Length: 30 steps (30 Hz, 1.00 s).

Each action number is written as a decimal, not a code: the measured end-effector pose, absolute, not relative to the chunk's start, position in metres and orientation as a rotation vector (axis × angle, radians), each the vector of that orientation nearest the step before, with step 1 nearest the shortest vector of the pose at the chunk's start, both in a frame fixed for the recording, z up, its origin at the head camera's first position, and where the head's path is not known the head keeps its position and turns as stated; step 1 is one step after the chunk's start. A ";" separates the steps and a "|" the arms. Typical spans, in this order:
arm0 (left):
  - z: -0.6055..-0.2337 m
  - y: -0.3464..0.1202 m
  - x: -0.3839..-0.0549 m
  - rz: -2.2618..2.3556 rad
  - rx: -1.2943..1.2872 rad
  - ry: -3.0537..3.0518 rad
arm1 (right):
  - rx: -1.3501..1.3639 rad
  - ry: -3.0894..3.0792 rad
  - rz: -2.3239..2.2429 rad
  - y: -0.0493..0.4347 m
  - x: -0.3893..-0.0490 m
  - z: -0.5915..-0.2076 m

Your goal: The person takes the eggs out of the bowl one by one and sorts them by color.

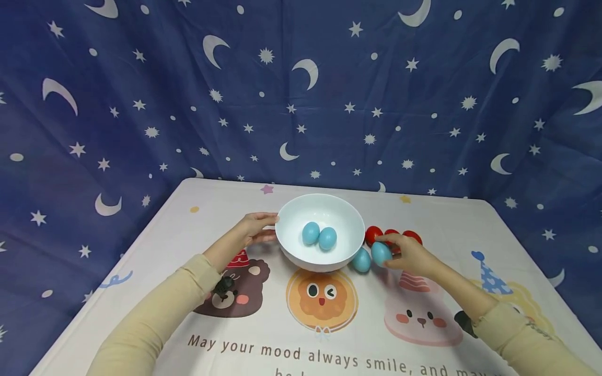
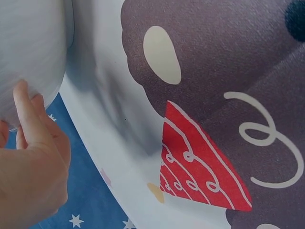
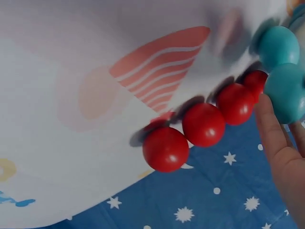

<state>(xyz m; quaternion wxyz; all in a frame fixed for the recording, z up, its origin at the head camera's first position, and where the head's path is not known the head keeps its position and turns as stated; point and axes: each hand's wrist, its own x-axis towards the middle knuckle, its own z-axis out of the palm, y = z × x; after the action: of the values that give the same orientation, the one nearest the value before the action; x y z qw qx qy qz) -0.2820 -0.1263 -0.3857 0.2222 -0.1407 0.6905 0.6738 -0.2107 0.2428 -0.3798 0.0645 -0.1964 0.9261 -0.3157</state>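
Note:
A white bowl (image 1: 320, 261) stands on the table with two blue eggs, a left one (image 1: 311, 233) and a right one (image 1: 327, 238), lying inside. My left hand (image 1: 256, 228) rests its extended fingers against the bowl's outer left wall; in the left wrist view the fingertips (image 2: 21, 88) lie on that white wall. Between thumb and fingers, my right hand (image 1: 410, 254) pinches another blue egg (image 1: 381, 254), just right of the bowl. One more blue egg (image 1: 361, 260) sits beside the bowl's right wall, partly behind the pinched egg in the right wrist view.
Several red eggs line up behind my right hand, including a nearby one (image 1: 373, 235) and an end one (image 3: 166, 149). The tablecloth (image 1: 226, 209) carries printed cartoon figures and lettering. A blue curtain (image 1: 301, 141) with moons and stars hangs behind the table.

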 end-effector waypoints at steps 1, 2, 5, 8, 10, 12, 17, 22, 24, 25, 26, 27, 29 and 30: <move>-0.386 -0.126 -0.282 1.860 -0.387 1.908 | -0.588 2.800 -0.945 0.243 -0.211 -0.381; -0.386 -0.127 -0.283 1.859 -0.385 1.907 | -0.586 2.802 -0.938 0.243 -0.212 -0.383; -0.387 -0.127 -0.282 1.855 -0.375 1.903 | -0.578 2.811 -0.914 0.244 -0.213 -0.388; -0.387 -0.127 -0.282 1.857 -0.378 1.893 | -0.587 2.810 -0.907 0.244 -0.214 -0.392; -0.387 -0.127 -0.282 1.857 -0.378 1.888 | -0.591 2.814 -0.902 0.245 -0.215 -0.395; -0.388 -0.126 -0.283 1.865 -0.374 1.880 | -0.596 2.820 -0.896 0.244 -0.216 -0.397; -0.388 -0.128 -0.284 1.880 -0.365 1.874 | -0.583 2.828 -0.860 0.239 -0.218 -0.400; -0.387 -0.128 -0.283 1.884 -0.362 1.870 | -0.561 2.837 -0.827 0.238 -0.218 -0.403; -0.387 -0.128 -0.283 1.884 -0.362 1.869 | -0.554 2.848 -0.810 0.238 -0.218 -0.404; -0.386 -0.128 -0.283 1.881 -0.363 1.871 | -0.555 2.851 -0.801 0.239 -0.217 -0.405; -0.386 -0.128 -0.282 1.879 -0.363 1.873 | -0.561 2.855 -0.792 0.239 -0.217 -0.405; -0.385 -0.128 -0.282 1.877 -0.362 1.875 | -0.563 2.858 -0.787 0.240 -0.217 -0.406; -0.385 -0.128 -0.282 1.871 -0.360 1.879 | -0.568 2.860 -0.784 0.240 -0.217 -0.407; -0.385 -0.128 -0.282 1.871 -0.360 1.881 | -0.570 2.859 -0.786 0.241 -0.217 -0.408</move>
<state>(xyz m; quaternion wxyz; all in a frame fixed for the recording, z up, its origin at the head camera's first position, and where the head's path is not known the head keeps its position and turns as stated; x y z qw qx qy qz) -0.2822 -0.1276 -0.3851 0.2303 -0.1307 0.6836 0.6801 -0.2168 0.2405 -0.4077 0.0609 -0.1885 0.9452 -0.2597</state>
